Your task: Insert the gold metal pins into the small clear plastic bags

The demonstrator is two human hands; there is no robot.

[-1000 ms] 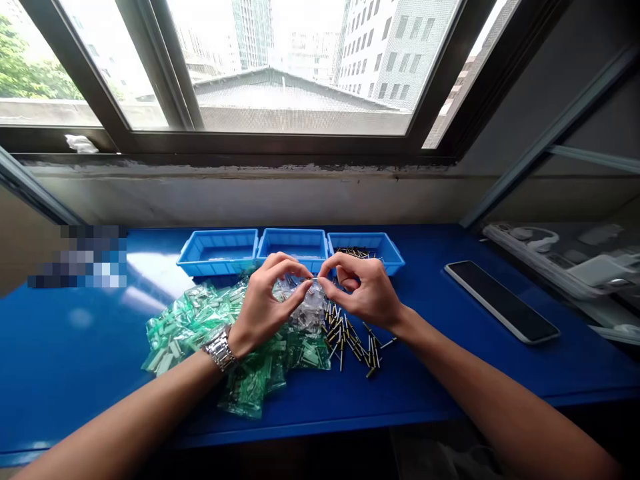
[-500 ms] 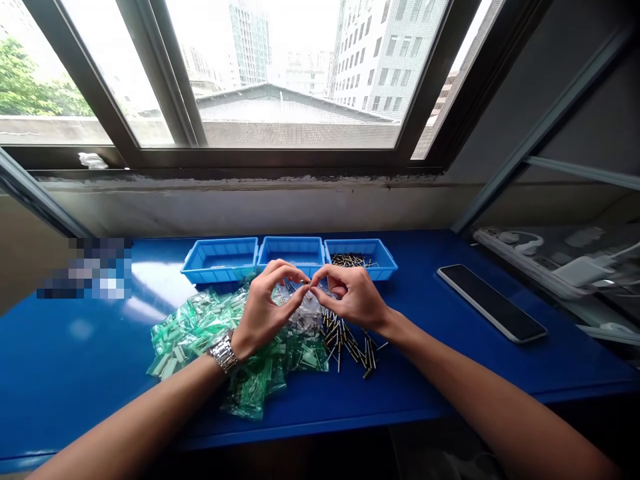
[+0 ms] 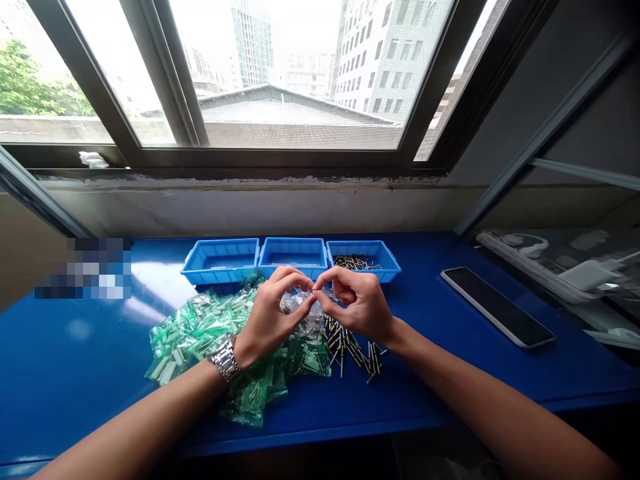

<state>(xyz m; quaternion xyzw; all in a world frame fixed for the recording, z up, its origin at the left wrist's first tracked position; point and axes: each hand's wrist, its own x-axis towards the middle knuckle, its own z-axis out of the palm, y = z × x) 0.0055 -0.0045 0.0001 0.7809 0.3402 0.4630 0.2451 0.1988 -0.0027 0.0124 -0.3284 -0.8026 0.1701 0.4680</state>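
My left hand (image 3: pixel 274 313), with a metal watch at its wrist, pinches thumb and forefinger together. Its fingertips meet those of my right hand (image 3: pixel 356 303), which is closed in a pinch too. Whatever is between them is too small and covered to make out. Below and left of the hands lies a heap of green plastic packets (image 3: pixel 200 327) with pale pieces inside. Clear packets (image 3: pixel 311 321) show just under the fingertips. Several thin black, gold and silver pins (image 3: pixel 353 348) lie loose below my right hand.
Three blue trays stand in a row behind the hands: a left tray (image 3: pixel 220 275), a middle tray (image 3: pixel 270 272) and a right tray (image 3: pixel 389 273) holding similar pins (image 3: pixel 355 263). A phone (image 3: pixel 495 307) lies to the right, beside a clear shelf (image 3: pixel 545 273) with white chargers and cables.
Both hands appear slightly lower and further right, along with a small shift of the whole view. The fingertips stay pinched together.
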